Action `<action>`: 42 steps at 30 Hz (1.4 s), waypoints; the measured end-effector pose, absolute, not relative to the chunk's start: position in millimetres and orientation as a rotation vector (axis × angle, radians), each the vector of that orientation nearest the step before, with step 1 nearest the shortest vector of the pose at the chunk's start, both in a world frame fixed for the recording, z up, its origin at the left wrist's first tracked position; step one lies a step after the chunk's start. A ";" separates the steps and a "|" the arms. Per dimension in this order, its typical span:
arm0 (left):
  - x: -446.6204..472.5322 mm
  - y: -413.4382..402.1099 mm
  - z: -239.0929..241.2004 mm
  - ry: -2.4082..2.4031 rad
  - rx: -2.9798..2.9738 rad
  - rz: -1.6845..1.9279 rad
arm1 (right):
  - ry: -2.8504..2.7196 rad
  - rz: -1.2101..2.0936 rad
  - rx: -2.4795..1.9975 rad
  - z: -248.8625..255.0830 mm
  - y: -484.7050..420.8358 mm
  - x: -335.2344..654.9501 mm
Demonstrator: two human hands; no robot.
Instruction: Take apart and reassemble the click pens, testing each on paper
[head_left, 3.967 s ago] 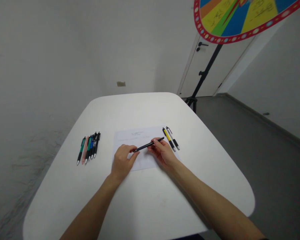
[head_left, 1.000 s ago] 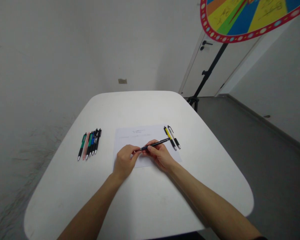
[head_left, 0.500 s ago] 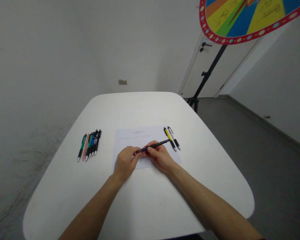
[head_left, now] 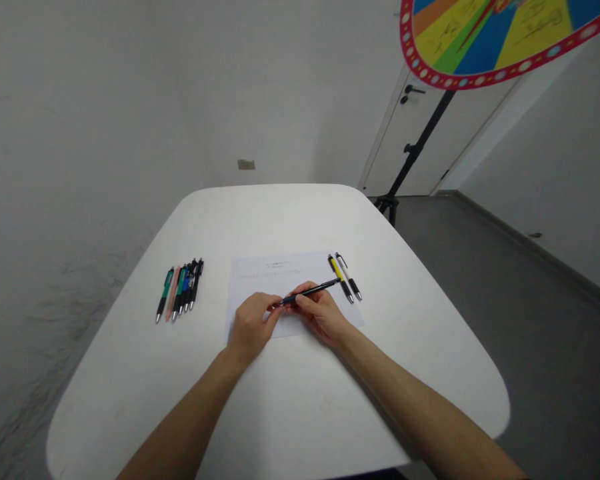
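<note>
A dark pen (head_left: pixel 318 288) slants over the sheet of paper (head_left: pixel 253 272), its clip end up to the right. My right hand (head_left: pixel 321 315) is closed round the barrel. The fingertips of my left hand (head_left: pixel 253 320) pinch the pen's lower left end; the tip itself is mostly hidden by the fingers. Small print or writing shows on the paper's upper part, too small to read. Just right of the held pen lie a yellow and black pen (head_left: pixel 337 268) and a white and black pen (head_left: pixel 349 277), side by side and partly over the paper's edge.
On the left of the white table (head_left: pixel 280 220) several pens lie in a row, among them a green one (head_left: pixel 166 290), a pink one (head_left: pixel 173 293) and a black one (head_left: pixel 197 283). Beyond the table's right side stands a colourful wheel (head_left: pixel 480 40) on a black stand (head_left: pixel 420 143).
</note>
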State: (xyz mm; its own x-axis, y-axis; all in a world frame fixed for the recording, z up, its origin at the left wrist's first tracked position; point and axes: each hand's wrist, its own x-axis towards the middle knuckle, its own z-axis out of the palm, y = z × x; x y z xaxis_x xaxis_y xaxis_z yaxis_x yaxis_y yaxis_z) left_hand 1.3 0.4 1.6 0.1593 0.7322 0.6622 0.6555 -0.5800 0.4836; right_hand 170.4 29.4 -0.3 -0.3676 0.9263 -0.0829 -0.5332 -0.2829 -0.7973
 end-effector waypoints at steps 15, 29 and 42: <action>-1.6 2.4 0.6 1.518 2.345 1.232 | -0.867 1.842 -0.674 -0.5 27.9 168.8; -2.8 1.6 -3.9 1.420 2.224 1.393 | -0.759 1.884 -0.561 -1.7 29.5 171.6; -1.6 -0.3 5.7 1.523 2.084 1.386 | -0.770 1.835 -0.581 0.3 30.2 173.4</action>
State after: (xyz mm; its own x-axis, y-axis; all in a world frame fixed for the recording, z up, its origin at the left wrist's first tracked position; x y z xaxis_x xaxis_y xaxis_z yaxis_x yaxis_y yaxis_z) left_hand -1.6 -0.3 5.7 0.0228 0.8309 0.5559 0.6319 -0.4429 0.6360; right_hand 173.4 30.2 0.3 -0.3651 0.9300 -0.0417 -0.6217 -0.2769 -0.7327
